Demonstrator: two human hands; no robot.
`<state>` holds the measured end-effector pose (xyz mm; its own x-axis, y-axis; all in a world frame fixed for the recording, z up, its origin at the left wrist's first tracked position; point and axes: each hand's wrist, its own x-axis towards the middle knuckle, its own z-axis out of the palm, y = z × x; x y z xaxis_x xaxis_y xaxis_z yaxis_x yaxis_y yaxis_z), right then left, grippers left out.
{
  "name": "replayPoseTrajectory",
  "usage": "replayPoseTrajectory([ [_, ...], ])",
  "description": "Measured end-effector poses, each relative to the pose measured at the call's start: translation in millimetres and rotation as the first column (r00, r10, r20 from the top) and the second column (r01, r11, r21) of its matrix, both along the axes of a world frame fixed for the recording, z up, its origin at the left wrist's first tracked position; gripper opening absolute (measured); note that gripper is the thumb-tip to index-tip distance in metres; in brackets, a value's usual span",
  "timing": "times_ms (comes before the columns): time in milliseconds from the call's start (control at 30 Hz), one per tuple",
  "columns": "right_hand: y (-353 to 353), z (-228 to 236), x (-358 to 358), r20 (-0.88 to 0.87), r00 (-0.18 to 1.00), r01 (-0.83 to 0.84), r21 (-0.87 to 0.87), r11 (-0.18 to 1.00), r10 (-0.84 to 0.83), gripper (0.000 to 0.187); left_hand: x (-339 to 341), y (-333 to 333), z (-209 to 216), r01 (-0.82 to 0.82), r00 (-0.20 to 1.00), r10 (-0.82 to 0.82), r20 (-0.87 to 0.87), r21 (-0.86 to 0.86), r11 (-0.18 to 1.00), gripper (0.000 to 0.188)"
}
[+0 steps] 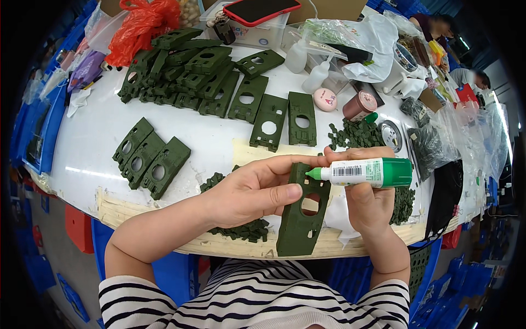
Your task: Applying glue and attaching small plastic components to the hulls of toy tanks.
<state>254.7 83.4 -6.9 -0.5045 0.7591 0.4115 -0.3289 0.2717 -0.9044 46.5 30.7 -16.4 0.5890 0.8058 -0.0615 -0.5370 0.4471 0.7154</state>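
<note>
Above the six o'clock edge of the desk [219, 134], holds a dark green plate [298, 230] in the left hand [249, 189], aligned lengthwise from just past twelve o'clock to just past six. Lies at three o'clock from the left thumb, nearer to the left hand than to the right hand [372, 211]. Pinches the plate with the left fingers, barely parted by its thickness, with the thumb on the upward face and the index finger along the twelve o'clock end. Grips a white-and-green squeeze bottle [356, 172] in the right fingers, curled around the barrel with the thumb on its six o'clock side. Points its green nozzle [316, 174] toward nine o'clock, over the plate's twelve o'clock end, beyond the round opening; cannot tell contact from a slight gap. Shows small green pieces [246, 230] below the left wrist, and three loose green plates [150, 148] at ten o'clock.
</note>
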Motion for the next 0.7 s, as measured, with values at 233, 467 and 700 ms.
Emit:
replayPoseTrajectory([
  [233,-1.1,0.9,-1.1,-0.018,1.0,0.001,-0.029,1.0,-0.002,0.043,-0.2,0.1,0.7,0.003,1.0,-0.003,0.005,0.0,1.0,0.054],
  [467,-2.2,2.2,-0.8,-0.012,1.0,0.005,-0.05,0.999,-0.006,0.044,1.6,-0.6,-2.4,-0.018,1.0,0.017,0.026,0.003,1.0,0.051],
  [700,-2.8,2.1,-1.0,-0.015,1.0,0.015,-0.065,0.998,-0.016,0.044,1.8,-0.6,-3.8,-0.02,0.999,0.02,0.032,0.004,1.0,0.051],
])
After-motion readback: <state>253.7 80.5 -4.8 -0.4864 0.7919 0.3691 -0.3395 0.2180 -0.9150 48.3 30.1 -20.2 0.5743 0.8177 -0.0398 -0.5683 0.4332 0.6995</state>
